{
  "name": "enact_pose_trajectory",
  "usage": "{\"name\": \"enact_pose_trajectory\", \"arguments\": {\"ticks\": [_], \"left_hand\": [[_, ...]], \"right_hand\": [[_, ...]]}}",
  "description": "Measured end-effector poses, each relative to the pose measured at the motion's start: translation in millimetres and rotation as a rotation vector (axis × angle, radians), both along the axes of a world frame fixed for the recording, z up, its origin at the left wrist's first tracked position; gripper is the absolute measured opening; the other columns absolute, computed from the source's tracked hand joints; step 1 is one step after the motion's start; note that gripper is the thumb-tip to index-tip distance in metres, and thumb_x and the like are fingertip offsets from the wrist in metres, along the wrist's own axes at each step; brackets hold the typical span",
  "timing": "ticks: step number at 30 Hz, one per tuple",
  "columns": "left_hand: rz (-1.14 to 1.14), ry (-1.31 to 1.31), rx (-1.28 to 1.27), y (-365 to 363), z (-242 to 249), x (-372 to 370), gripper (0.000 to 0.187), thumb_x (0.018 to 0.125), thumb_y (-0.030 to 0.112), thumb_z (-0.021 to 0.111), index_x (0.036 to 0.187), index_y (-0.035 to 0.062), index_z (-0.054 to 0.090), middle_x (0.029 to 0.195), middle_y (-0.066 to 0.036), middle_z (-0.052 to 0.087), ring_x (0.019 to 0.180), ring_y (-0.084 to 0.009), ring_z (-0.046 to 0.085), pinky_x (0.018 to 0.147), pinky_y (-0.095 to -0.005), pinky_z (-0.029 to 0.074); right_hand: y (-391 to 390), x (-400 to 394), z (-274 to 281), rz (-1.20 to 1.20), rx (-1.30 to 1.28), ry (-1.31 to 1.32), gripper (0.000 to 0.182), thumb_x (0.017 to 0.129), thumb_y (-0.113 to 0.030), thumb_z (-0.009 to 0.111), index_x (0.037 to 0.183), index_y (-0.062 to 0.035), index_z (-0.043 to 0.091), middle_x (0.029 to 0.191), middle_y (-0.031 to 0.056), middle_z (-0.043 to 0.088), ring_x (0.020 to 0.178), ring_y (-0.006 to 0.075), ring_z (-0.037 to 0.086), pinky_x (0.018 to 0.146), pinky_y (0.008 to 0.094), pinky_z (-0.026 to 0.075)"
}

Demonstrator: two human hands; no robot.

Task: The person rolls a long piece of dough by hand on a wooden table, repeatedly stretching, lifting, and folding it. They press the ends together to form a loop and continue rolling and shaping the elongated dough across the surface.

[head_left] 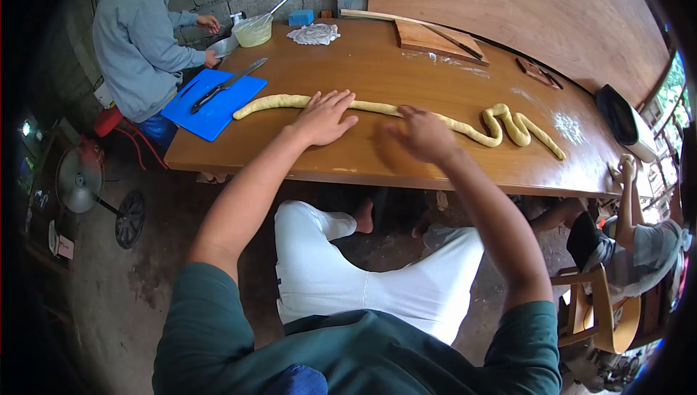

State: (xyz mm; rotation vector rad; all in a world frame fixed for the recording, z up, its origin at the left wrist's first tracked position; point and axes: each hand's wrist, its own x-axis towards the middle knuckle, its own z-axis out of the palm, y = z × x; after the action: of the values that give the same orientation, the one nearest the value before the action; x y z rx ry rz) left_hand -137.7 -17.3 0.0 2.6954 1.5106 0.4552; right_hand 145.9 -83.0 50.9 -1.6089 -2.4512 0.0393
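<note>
A long rope of pale yellow dough (374, 107) lies across the wooden table, straight on the left and winding into loops towards its right end. My left hand (327, 117) rests flat on the rope with its fingers stretched out. Farther right, my right hand (425, 135) is over the rope, its fingertips at the dough. Motion smears its thumb side, and its fingers are partly hidden behind the hand. The rope's left end lies close to a blue cutting board (225, 113), which carries a black-handled knife (210, 97).
A person in a grey hoodie (138, 32) stands at the left by a bowl with a whisk (253, 30). A crumpled cloth (314, 34) and wooden board (435, 38) lie at the back. Flour (568, 126) dusts the right side; another person (639, 250) sits there.
</note>
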Motion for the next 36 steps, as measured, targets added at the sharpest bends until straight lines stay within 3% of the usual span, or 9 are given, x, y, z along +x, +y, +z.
{"name": "enact_pose_trajectory", "arguments": {"ticks": [4,6,13,18,23,29,33,35,36], "left_hand": [[0.09,0.046,-0.1,22.9,2.3,-8.8,0.066,0.114,0.051,0.034,0.17,0.0175,0.032,0.177,-0.012,0.029,0.164,-0.034,0.024,0.133,-0.057,0.011],[0.205,0.057,-0.188,43.4,9.8,-29.4,0.063,0.114,0.055,0.023,0.17,0.0275,0.034,0.178,-0.011,0.027,0.165,-0.0336,0.019,0.133,-0.0596,0.007],[0.622,0.046,-0.056,120.4,9.2,-62.6,0.068,0.111,0.06,0.025,0.169,0.0251,0.038,0.178,-0.011,0.026,0.166,-0.0328,0.016,0.135,-0.0561,0.003],[0.743,-0.035,0.034,192.8,5.7,-59.4,0.069,0.109,0.056,0.036,0.164,0.0148,0.045,0.176,-0.012,0.03,0.164,-0.032,0.022,0.135,-0.0516,0.011],[0.745,0.03,0.01,190.7,5.5,-58.6,0.069,0.108,0.057,0.036,0.164,0.0188,0.046,0.177,-0.011,0.03,0.165,-0.0311,0.021,0.135,-0.0537,0.008],[0.735,0.217,-0.147,138.3,19.2,-44.0,0.077,0.105,0.064,0.036,0.171,0.0255,0.032,0.182,-0.007,0.012,0.167,-0.0359,0.01,0.132,-0.064,-0.001],[0.789,0.143,-0.314,79.5,41.4,-21.2,0.079,0.106,0.064,0.034,0.172,0.021,0.029,0.18,-0.013,0.018,0.162,-0.0447,0.025,0.129,-0.0693,0.017],[0.671,0.211,-0.273,54.9,28.0,-19.5,0.076,0.109,0.066,0.028,0.169,0.0191,0.036,0.172,-0.019,0.037,0.152,-0.0455,0.044,0.125,-0.0609,0.033],[0.625,0.205,-0.2,22.3,39.8,-10.2,0.069,0.11,0.06,0.038,0.158,0.0134,0.053,0.158,-0.018,0.056,0.139,-0.0444,0.057,0.12,-0.0553,0.041]], "right_hand": [[47.6,-82.8,-38.5,0.082,-0.084,0.124,0.093,0.109,-0.069,0.034,0.162,0.0079,0.035,0.17,0.0293,0.034,0.161,0.0399,0.03,0.133,0.0441,0.023],[86.8,-103.2,-47.5,-0.083,-0.073,0.055,0.101,0.107,-0.075,0.018,0.167,0.0062,0.024,0.175,0.0291,0.021,0.165,0.0434,0.015,0.135,0.0498,0.009],[200.2,-152.3,-35.1,-0.317,-0.195,-0.002,0.106,0.104,-0.079,0.017,0.169,0.0037,0.021,0.177,0.0246,0.018,0.166,0.042,0.009,0.134,0.0539,0.001],[268.9,-153.9,-43.8,-0.311,-0.12,0.101,0.098,0.106,-0.076,0.021,0.168,-0.0004,0.03,0.177,0.0189,0.025,0.165,0.0346,0.018,0.134,0.0541,0.01],[301.4,-147.9,-41.1,-0.119,-0.132,0.156,0.089,0.109,-0.07,0.021,0.163,-0.0021,0.041,0.172,0.0176,0.037,0.162,0.032,0.028,0.132,0.0533,0.022],[230.8,-128.6,-49.9,0.275,-0.055,0.044,0.074,0.108,-0.073,0.028,0.163,-0.0279,0.047,0.173,0.0058,0.039,0.161,0.0307,0.032,0.134,0.0444,0.023],[170.0,-104.7,-62.6,0.272,0.08,0.062,0.066,0.107,-0.064,0.047,0.158,-0.024,0.053,0.161,0.0096,0.054,0.151,0.0349,0.047,0.124,0.049,0.039],[139.6,-91.6,-51.3,0.374,-0.042,0.192,0.054,0.105,-0.053,0.059,0.147,-0.019,0.061,0.143,0.0132,0.068,0.142,0.0364,0.055,0.115,0.0501,0.047],[119.4,-89.1,-41.0,0.34,0.016,0.107,0.044,0.103,-0.045,0.065,0.135,-0.0151,0.064,0.129,0.0152,0.074,0.128,0.0365,0.065,0.103,0.05,0.055]]}}
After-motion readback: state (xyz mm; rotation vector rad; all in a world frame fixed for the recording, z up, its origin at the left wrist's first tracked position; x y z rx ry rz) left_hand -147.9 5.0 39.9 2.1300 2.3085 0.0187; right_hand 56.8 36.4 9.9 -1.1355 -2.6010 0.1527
